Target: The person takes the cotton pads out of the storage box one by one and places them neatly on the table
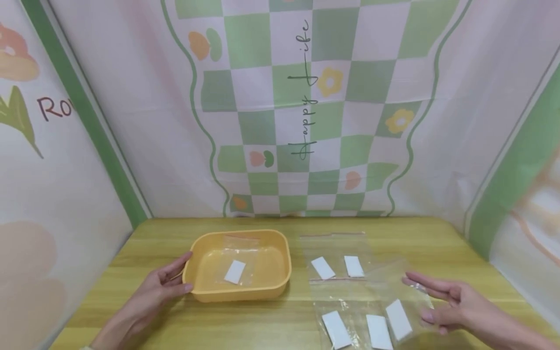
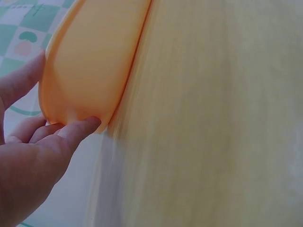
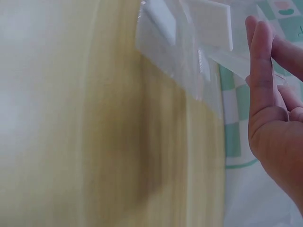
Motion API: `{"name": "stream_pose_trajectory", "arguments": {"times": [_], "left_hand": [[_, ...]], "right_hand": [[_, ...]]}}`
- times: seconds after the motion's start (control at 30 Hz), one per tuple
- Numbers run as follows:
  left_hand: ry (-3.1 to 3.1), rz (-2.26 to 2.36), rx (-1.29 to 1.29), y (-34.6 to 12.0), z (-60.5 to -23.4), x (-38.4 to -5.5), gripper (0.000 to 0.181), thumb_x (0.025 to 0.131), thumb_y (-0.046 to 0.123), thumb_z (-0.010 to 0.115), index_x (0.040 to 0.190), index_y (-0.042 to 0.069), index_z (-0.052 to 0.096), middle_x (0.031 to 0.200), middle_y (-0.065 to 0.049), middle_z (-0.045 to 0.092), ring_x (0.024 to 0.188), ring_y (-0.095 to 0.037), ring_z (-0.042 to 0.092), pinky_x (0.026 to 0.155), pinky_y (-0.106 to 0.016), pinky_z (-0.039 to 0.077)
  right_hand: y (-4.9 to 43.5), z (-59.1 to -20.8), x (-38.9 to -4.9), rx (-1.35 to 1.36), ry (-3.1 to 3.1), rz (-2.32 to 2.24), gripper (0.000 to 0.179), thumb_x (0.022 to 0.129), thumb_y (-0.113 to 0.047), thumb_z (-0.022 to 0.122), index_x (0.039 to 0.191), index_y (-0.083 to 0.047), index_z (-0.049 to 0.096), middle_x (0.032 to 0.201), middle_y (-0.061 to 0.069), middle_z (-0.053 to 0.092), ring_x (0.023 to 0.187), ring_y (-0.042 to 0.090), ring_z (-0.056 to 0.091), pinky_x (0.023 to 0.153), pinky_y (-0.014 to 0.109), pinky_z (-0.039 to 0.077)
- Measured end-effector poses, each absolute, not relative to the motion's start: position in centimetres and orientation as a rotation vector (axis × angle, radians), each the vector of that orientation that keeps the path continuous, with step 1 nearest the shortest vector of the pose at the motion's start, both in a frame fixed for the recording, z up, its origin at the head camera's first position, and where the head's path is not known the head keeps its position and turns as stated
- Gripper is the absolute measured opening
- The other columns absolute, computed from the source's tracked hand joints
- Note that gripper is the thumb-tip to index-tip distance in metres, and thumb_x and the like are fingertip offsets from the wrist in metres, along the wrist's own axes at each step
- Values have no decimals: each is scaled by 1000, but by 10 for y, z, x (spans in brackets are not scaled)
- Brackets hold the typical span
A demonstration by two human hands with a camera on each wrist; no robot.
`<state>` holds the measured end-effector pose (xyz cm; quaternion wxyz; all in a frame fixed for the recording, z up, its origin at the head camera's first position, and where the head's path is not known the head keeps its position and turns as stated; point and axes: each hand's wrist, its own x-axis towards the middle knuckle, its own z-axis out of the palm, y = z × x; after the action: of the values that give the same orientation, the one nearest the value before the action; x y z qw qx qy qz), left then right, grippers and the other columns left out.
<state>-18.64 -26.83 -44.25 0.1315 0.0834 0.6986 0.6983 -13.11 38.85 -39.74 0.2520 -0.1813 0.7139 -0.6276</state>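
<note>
My left hand (image 1: 159,287) grips the left end of a yellow plastic tray (image 1: 240,293), its fingers and thumb spread along the rim. The left wrist view shows that hand (image 2: 42,142) against the orange-looking tray wall (image 2: 94,61). Inside the tray lies a clear zip bag (image 1: 238,246) with a white rectangular piece (image 1: 235,271) in it. At the right, my right hand (image 1: 455,304) holds a clear zip bag (image 1: 393,277) by its edge, tilted up from the table. A white rectangular piece (image 1: 398,319) shows in that bag. Fingers (image 3: 262,71) partly hide the bag's edge in the right wrist view.
Several more clear bags with white pieces (image 1: 337,329) lie on the wooden table (image 1: 245,325), right of the tray, some overlapping. Printed cloth (image 1: 293,121) hangs behind the table and at both sides.
</note>
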Motion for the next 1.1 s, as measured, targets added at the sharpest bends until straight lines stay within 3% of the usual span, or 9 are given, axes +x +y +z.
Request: {"name": "stream_pose_trajectory", "arguments": {"times": [0.1, 0.3, 0.4, 0.5, 0.53, 0.6, 0.67, 0.77, 1.1], "left_hand": [[2020, 2035, 240, -268, -444, -186, 92, 93, 0, 74, 166, 0, 17, 172, -23, 9, 151, -45, 28, 110, -28, 44], [2022, 2036, 238, -268, -444, -186, 93, 93, 0, 75, 166, 0, 17, 172, -23, 9, 151, -45, 28, 110, -28, 44], [2023, 2035, 238, -268, -444, -186, 92, 93, 0, 74, 166, 0, 17, 172, -23, 10, 151, -45, 28, 110, -28, 44], [2027, 2034, 241, -267, -444, -186, 92, 93, -1, 74, 165, 0, 17, 171, -23, 11, 150, -45, 29, 110, -28, 45], [2029, 2034, 243, -267, -444, -186, 92, 93, -1, 74, 165, 0, 17, 171, -23, 11, 150, -45, 30, 110, -28, 45], [2033, 2028, 249, -267, -443, -186, 93, 92, 0, 75, 165, -1, 17, 171, -24, 11, 150, -45, 30, 110, -28, 45], [2033, 2028, 250, -267, -443, -186, 93, 92, 0, 75, 165, -1, 17, 171, -24, 10, 150, -45, 29, 110, -28, 45], [2027, 2031, 249, -267, -442, -186, 93, 93, 0, 75, 165, 0, 17, 172, -23, 9, 151, -45, 28, 110, -28, 44], [2031, 2025, 239, -267, -442, -186, 93, 93, 1, 75, 165, 0, 17, 172, -22, 9, 151, -45, 29, 110, -28, 43]], "right_hand": [[401, -406, -127, -504, 1845, -1732, 75, 106, 9, 45, 156, -47, 47, 153, -31, 47, 104, 17, 70, 70, 27, 60], [416, -422, -125, -494, 1667, -1797, 77, 105, 12, 44, 154, -47, 50, 153, -30, 48, 77, 11, 66, 66, 21, 58], [421, -427, -125, -490, 1678, -1793, 79, 104, 13, 45, 153, -48, 52, 150, -33, 49, 53, 22, 45, 48, 21, 44], [427, -429, -126, -499, 1721, -1761, 79, 104, 12, 46, 151, -50, 53, 148, -34, 49, 52, 35, 17, 40, 35, 23], [429, -430, -126, -491, 1730, -1745, 77, 105, 11, 46, 150, -51, 53, 147, -36, 49, 50, 35, 15, 40, 38, 20], [434, -431, -126, -487, 1763, -1716, 76, 106, 9, 46, 150, -52, 53, 145, -38, 48, 50, 39, 14, 36, 35, 25], [439, -433, -127, -493, 1834, -1675, 75, 106, 8, 48, 151, -52, 51, 145, -38, 46, 48, 41, 15, 36, 27, 40], [445, -437, -127, -525, 1923, -1624, 77, 106, 8, 50, 154, -51, 46, 147, -38, 44, 47, 46, 18, 48, 23, 56], [452, -444, -128, -647, 1985, -1595, 79, 104, 12, 51, 161, -42, 40, 152, -35, 42, 45, 45, 25, 38, 36, 52]]}}
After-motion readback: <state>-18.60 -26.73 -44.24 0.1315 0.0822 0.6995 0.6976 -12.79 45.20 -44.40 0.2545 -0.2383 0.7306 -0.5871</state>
